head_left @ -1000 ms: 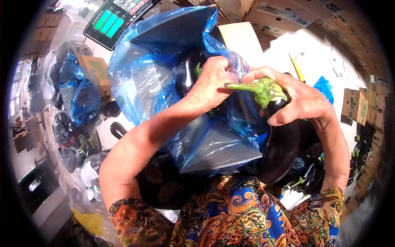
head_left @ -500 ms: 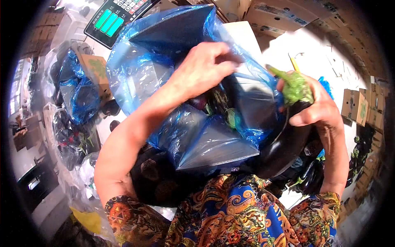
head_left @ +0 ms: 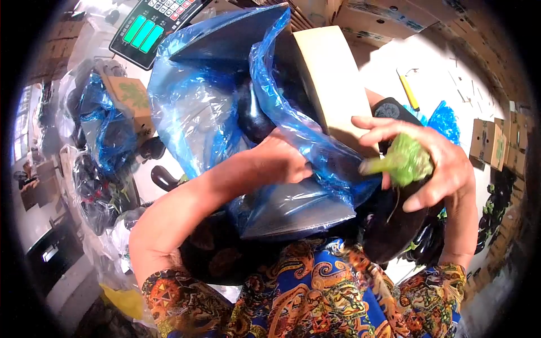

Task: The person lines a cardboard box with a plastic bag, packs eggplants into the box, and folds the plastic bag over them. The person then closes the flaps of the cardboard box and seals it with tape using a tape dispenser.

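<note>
On the left, a cardboard box [head_left: 129,97] stands beside crumpled blue plastic [head_left: 105,132], and a scale [head_left: 147,31] with lit green displays sits on its far side. A loose eggplant [head_left: 163,177] lies just left of the big blue bag [head_left: 191,112].

That bag is in the middle, its mouth open and untied. At least one glossy eggplant [head_left: 255,115] is already inside; folds and the arm hide the rest, so how full it is cannot be told. The left hand [head_left: 284,158] is curled at the bag's right side, with film over part of it; whether the fingers pinch the film cannot be made out.

A pale block [head_left: 332,79] stands just beyond, to the right. The right hand [head_left: 442,163] grasps a large eggplant [head_left: 397,222] round its green cap [head_left: 414,160], thumb on one side and fingers on the other. This one is outside the bag, tilted, its body toward the near side.

Farther right lie a yellow-handled tool [head_left: 408,93] and a blue scrap [head_left: 444,121]. More eggplants [head_left: 429,243], also unbagged by the look of it, lie below the right hand.
</note>
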The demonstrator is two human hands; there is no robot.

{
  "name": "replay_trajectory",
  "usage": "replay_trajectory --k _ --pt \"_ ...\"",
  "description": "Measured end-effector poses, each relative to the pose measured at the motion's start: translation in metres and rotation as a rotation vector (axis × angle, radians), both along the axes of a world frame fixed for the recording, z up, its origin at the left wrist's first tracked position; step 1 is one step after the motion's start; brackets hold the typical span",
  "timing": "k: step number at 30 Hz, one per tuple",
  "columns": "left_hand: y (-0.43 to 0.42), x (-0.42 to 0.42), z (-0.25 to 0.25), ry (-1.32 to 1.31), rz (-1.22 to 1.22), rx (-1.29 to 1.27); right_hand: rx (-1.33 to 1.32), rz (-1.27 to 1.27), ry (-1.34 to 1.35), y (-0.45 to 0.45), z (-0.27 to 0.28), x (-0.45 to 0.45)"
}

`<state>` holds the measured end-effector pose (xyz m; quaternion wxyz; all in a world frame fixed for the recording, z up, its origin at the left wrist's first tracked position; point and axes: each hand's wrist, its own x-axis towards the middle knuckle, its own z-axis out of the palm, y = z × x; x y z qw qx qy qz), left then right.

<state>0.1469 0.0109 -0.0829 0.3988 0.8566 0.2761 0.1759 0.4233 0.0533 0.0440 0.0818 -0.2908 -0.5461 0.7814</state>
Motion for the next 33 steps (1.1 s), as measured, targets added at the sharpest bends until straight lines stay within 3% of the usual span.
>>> replay_trajectory --k 2,4,5,7,9,13,15,17,18,19,22,23,26,28,33 --pt "0.001 -0.001 0.013 0.095 -0.017 -0.330 0.248 0.168 -0.032 -0.003 0.006 -0.011" --pt "0.004 0.006 0.035 -0.021 0.023 -0.385 0.530 0.292 -0.094 -0.006 0.013 -0.024" --pt "0.006 0.013 0.042 -0.117 0.048 -0.446 0.544 0.260 -0.145 -0.008 0.013 -0.030" --pt "-0.001 0.022 0.043 -0.362 0.077 -0.685 0.415 0.147 -0.192 -0.012 0.013 -0.041" --pt "-0.015 0.028 0.037 -0.684 0.090 -1.044 0.088 0.044 -0.136 -0.004 0.013 -0.048" --pt "-0.017 0.050 -0.032 -0.874 -0.064 -1.728 0.006 -0.072 -0.166 -0.006 0.009 -0.038" --pt "-0.009 0.032 -0.022 -0.504 -0.046 -1.295 -0.159 -0.199 -0.248 -0.009 0.016 -0.025" --pt "0.009 -0.015 0.028 0.004 0.053 -0.393 -0.146 -0.406 -0.276 -0.018 0.021 -0.016" --pt "0.012 -0.025 0.030 0.107 0.100 -0.111 -0.140 -0.457 -0.287 -0.019 0.022 -0.006" --pt "0.009 -0.027 0.023 0.220 0.089 -0.028 -0.112 -0.537 -0.294 -0.022 0.017 0.000" --pt "-0.012 -0.012 0.007 -0.008 -0.059 0.379 -0.113 -0.650 -0.316 -0.021 0.016 0.001" --pt "-0.015 -0.004 0.007 0.173 -0.130 0.500 -0.110 -0.642 -0.314 -0.021 0.014 0.002" --pt "-0.006 0.003 0.002 0.344 -0.223 0.419 -0.096 -0.632 -0.294 -0.018 0.008 0.010" --pt "0.006 -0.008 0.003 0.015 -0.097 0.276 -0.085 -0.651 -0.254 -0.020 0.005 0.017" --pt "0.030 -0.043 0.045 -0.070 0.329 -0.321 -0.115 -0.710 -0.276 -0.016 -0.003 0.028"
